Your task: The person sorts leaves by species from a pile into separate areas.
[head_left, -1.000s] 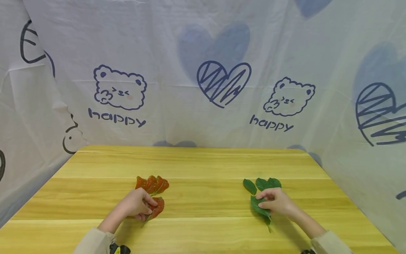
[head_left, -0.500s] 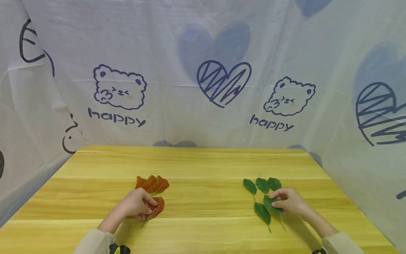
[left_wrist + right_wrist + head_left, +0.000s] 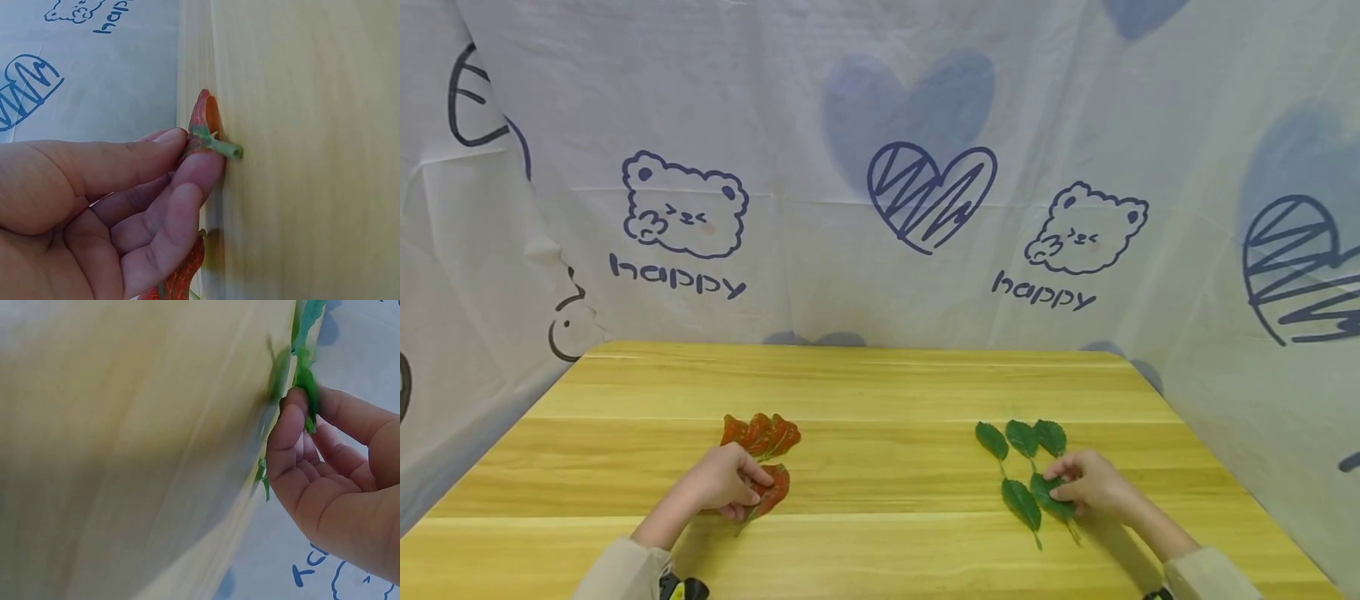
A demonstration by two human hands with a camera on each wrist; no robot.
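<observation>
On the left in the head view, my left hand (image 3: pixel 726 482) pinches a red leaf (image 3: pixel 775 489) between thumb and fingers. The left wrist view shows that leaf (image 3: pixel 200 122) with its short green stem pointing toward the wood. Just beyond it lie several overlapping red leaves (image 3: pixel 762 434). On the right, my right hand (image 3: pixel 1096 483) pinches a green leaf (image 3: pixel 1045 493) by its right edge, at the tabletop. Another green leaf (image 3: pixel 1021 503) lies just left of it. Three more green leaves form a row behind, including a leftmost one (image 3: pixel 992 439).
The light wooden table (image 3: pixel 880 542) spreads under both hands, with bare wood between the red and green groups. A white curtain (image 3: pixel 820 275) printed with bears and hearts rises behind the table and along its sides.
My right hand has moved right, leaving one green leaf on the table and carrying another down beside it. My left hand has stayed in place on its red leaf.
</observation>
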